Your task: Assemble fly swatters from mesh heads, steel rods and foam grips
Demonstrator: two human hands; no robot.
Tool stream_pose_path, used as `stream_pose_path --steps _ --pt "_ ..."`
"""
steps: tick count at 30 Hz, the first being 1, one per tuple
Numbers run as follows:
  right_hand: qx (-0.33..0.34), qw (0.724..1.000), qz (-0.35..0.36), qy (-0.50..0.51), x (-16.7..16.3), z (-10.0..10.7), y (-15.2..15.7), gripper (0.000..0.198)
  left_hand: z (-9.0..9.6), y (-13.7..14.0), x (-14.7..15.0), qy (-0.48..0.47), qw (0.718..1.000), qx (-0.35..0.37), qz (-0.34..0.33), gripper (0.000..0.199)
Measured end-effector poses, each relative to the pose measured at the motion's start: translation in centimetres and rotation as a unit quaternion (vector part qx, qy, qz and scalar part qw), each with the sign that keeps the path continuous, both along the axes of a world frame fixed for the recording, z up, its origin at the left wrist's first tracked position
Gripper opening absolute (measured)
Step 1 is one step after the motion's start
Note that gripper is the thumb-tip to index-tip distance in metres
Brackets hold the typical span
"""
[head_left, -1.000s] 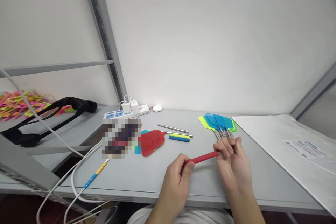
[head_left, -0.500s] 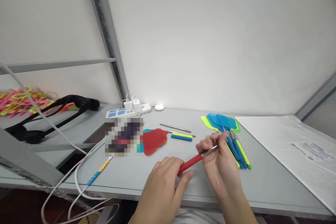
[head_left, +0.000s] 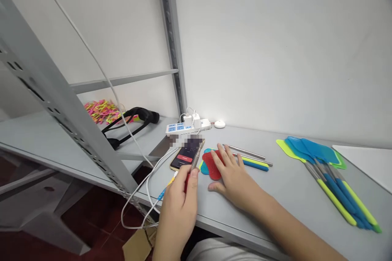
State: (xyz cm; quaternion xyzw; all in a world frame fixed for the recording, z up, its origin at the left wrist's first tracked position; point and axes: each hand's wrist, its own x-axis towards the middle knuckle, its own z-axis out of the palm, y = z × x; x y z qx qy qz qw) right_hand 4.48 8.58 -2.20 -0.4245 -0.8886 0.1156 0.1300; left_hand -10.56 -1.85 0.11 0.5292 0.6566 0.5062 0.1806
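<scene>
Across the grey tabletop [head_left: 290,187], swatters [head_left: 333,185] lay fanned at right. The right hand [head_left: 235,176] was spread over a red swatter head [head_left: 210,164], contact unclear; the left hand [head_left: 180,196] pinched a red-handled rod [head_left: 196,157]. Picking up the head seemed the step, calling for an edge pinch.

A phone [head_left: 184,157] lies near a white power strip [head_left: 188,128] holding plugged-in chargers [head_left: 196,121].

Grey desk [head_left: 294,191] beneath your right hand [head_left: 233,173], plain white wall [head_left: 260,49] beyond it. Slotted grey metal post [head_left: 49,77] left of your left hand [head_left: 180,197]; dark red tiled floor [head_left: 102,214] lower, same side.
</scene>
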Motion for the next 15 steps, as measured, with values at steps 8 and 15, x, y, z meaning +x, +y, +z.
stream_pose_path --steps 8,15 --pt "0.069 0.997 0.024 -0.012 -0.3 -3.6 0.5 0.074 -0.9 0.2 0.7 -0.003 0.996 -0.045 -0.081 0.029" --pt "0.133 0.988 0.073 0.034 -0.1 -3.4 -0.4 0.044 -0.6 0.3 1.2 -0.049 0.996 -0.011 -0.071 0.030"
